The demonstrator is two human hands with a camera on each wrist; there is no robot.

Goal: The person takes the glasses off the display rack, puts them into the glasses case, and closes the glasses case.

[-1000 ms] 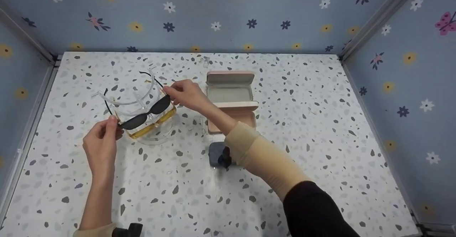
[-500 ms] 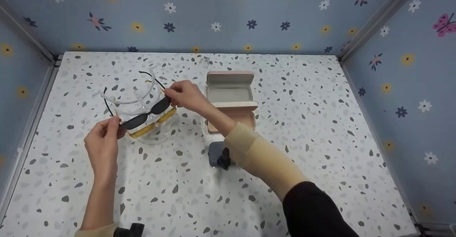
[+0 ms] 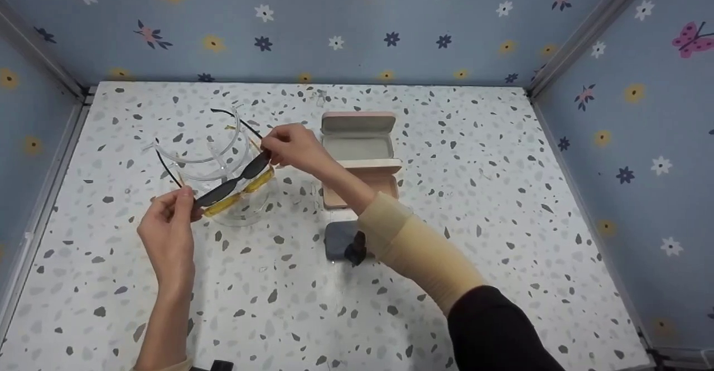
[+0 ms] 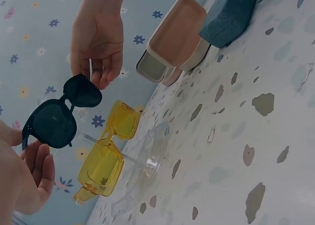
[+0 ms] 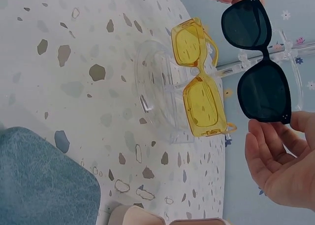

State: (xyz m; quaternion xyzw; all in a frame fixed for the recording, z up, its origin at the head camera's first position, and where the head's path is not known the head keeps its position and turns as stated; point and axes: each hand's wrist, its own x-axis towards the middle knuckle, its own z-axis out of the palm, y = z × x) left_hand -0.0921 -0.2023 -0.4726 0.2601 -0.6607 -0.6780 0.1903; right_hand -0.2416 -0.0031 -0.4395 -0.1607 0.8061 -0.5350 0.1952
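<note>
Black sunglasses (image 3: 217, 193) with dark lenses are held up between both hands, temples unfolded toward the back wall. My left hand (image 3: 170, 231) pinches one hinge corner with thumb and fingers; my right hand (image 3: 298, 148) pinches the other. Both wrist views show the sunglasses apart from the yellow-framed glasses (image 5: 204, 99), which have yellow lenses and sit on a clear display stand (image 3: 240, 218). In the head view the sunglasses overlap the upper part of that stand, whose curved clear arms (image 3: 223, 150) rise behind them.
Right of the stand is an open case with grey lining (image 3: 357, 148), and in front of it an open pink-lined case (image 3: 385, 184), partly behind my right forearm. A blue-grey case (image 3: 337, 240) lies nearer. Flowered walls (image 3: 357, 19) border the speckled table (image 3: 474, 192).
Both hands have shifted slightly to the right with the sunglasses, the left hand more. The lenses look narrower from above, and the temple tips have swung a little left. Stand and cases stay put.
</note>
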